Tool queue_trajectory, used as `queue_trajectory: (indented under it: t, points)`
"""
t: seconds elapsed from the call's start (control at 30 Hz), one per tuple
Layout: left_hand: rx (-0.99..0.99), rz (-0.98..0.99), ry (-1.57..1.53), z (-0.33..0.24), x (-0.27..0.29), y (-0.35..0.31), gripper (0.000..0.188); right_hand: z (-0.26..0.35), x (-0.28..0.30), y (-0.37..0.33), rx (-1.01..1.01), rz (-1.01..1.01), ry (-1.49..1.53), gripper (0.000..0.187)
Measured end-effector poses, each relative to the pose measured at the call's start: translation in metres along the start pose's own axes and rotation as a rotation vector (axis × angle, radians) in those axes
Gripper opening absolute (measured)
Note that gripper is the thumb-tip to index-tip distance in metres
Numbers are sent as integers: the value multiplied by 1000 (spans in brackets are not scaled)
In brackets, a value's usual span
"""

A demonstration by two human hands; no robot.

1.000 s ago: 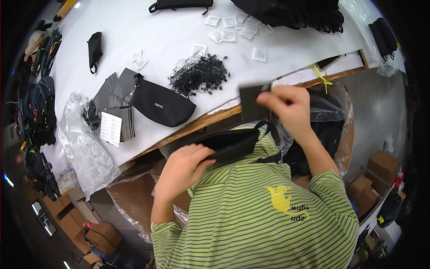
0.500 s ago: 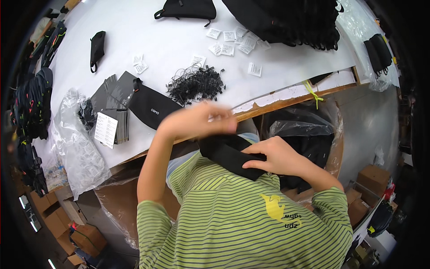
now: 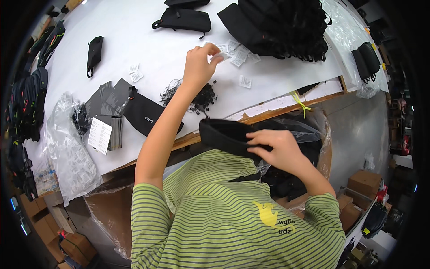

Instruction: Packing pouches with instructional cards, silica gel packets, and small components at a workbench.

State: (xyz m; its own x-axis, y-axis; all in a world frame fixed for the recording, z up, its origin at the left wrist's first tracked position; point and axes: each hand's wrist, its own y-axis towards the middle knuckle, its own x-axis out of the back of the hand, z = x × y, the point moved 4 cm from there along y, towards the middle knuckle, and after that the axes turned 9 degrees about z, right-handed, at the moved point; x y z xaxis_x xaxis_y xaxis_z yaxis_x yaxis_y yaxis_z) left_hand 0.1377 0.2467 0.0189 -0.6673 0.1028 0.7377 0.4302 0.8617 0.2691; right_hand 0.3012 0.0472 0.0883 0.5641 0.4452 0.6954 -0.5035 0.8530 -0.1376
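The right hand pinched the rim of a black pouch, its mouth gaping, just off the near edge of the bench. The left hand reached across to the small white packets, fingers narrowly bent; whether they gripped one could not be told. A tangle of black cords lay beneath the left forearm.

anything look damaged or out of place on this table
Yes: the table's near edge looks damaged. By the yellow tie, its white surface is chipped, with brown showing through. White labels also lie scattered, perhaps normally.
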Motion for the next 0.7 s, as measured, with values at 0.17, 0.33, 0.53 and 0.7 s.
queue_trajectory:
  t: [0.17, 0.33, 0.53, 0.7]
  points:
    - [-62, 93, -510, -74, 67, -56, 16, 7, 20, 23, 74, -92, -209, 15]
    - [-85, 18, -96, -78, 83, -102, 14, 21, 25, 41, 118, -224, -209, 11]
    - [160, -466, -417, -33, 74, -148, 60, 33, 16, 55, 164, -295, -159, 12]
    - [378, -394, -1703, -38, 12, -168, 48, 53, -4, 65, 208, -356, 43, 16]
